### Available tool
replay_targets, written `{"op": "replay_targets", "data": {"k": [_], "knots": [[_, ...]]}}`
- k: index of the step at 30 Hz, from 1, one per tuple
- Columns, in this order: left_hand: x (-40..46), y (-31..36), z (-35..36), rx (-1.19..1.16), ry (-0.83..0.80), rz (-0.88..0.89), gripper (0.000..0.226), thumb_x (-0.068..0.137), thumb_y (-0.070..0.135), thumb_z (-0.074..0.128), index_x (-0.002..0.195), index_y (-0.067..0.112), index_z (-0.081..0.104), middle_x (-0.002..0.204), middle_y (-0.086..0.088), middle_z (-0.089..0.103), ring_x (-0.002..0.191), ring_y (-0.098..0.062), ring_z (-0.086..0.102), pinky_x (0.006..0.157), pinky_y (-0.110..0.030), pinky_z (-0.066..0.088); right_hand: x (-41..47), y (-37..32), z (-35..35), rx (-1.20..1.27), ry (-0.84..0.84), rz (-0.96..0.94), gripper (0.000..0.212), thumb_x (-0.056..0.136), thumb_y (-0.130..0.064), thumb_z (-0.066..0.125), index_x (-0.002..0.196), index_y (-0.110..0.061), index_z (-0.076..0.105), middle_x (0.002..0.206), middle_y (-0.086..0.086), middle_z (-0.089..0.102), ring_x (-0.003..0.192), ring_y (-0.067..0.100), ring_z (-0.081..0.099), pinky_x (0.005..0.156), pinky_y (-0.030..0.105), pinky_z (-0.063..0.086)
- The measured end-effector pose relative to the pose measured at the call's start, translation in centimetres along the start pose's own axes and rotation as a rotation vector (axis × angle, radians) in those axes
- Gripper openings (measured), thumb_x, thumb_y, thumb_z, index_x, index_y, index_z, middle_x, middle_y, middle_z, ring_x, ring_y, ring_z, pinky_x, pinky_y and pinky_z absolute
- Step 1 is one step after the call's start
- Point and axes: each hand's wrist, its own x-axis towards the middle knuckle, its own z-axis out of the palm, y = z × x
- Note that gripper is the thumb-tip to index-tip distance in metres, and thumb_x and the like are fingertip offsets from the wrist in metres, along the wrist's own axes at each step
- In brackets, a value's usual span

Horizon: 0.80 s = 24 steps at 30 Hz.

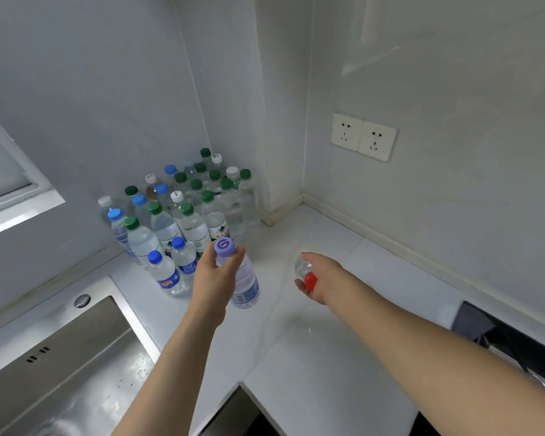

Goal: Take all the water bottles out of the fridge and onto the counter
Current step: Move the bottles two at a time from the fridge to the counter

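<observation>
The left hand (216, 275) grips a purple-capped water bottle (244, 283) by its neck and the right hand (320, 278) clasps a red-capped bottle (306, 273), both over the white worktop (312, 357) near the cluster of bottles (183, 212).

The counter (312, 357) is a smooth, glossy white slab that looks like stone or a composite. Beside it the sink (60, 366) is brushed stainless steel with a dull sheen and a shiny round metal cap (82, 300). The cluster of bottles (183, 215) is clear, thin plastic with glossy printed labels and matt plastic caps. The purple-capped bottle (244, 284) is ribbed clear plastic. The walls (107, 89) are smooth, faintly glossy panels; the double socket (363, 136) is glossy white plastic.
</observation>
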Motion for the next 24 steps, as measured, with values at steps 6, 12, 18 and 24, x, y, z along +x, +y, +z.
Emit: {"op": "replay_targets", "data": {"k": [6,12,18,24], "knots": [[6.5,-0.4,-1.3,0.074,-0.009,0.022,0.016,0.091,0.028,0.065,0.107,0.024,0.062,0.1,0.006,0.064,0.096,-0.014,0.057,0.083,-0.032,0.047,5.0,-3.7,5.0,-0.672,-0.009,-0.209,0.05,0.078,-0.026,0.076,0.118,-0.009,0.052,0.11,0.009,0.05,0.076,0.019,0.055,0.052,0.028,0.056],[11.5,-1.3,-1.4,0.081,-0.04,0.001,0.012,0.091,0.027,0.066,0.102,0.026,0.063,0.097,0.006,0.065,0.092,-0.009,0.058,0.081,-0.031,0.048,8.7,-6.9,10.3,-1.4,-0.021,-0.376,0.042,0.07,-0.03,0.076,0.099,-0.009,0.055,0.091,0.011,0.06,0.065,0.027,0.06,0.059,0.032,0.055],[15.1,-1.8,-1.2,0.109,-0.058,-0.026,0.013,0.09,0.027,0.067,0.092,0.038,0.06,0.091,0.016,0.063,0.086,0.0,0.057,0.08,-0.027,0.048,11.8,-9.8,15.0,-1.904,-0.01,-0.531,0.026,0.073,-0.028,0.072,0.083,-0.014,0.052,0.077,0.001,0.054,0.07,0.022,0.058,0.055,0.025,0.044],[18.0,-2.5,-0.9,0.164,-0.098,-0.009,0.008,0.089,0.028,0.067,0.094,0.031,0.061,0.086,0.011,0.065,0.075,0.004,0.057,0.078,-0.025,0.048,15.5,-12.4,19.2,-2.111,-0.039,-0.547,0.033,0.075,-0.032,0.075,0.091,-0.015,0.052,0.084,0.003,0.054,0.079,0.024,0.058,0.068,0.029,0.05]]}}
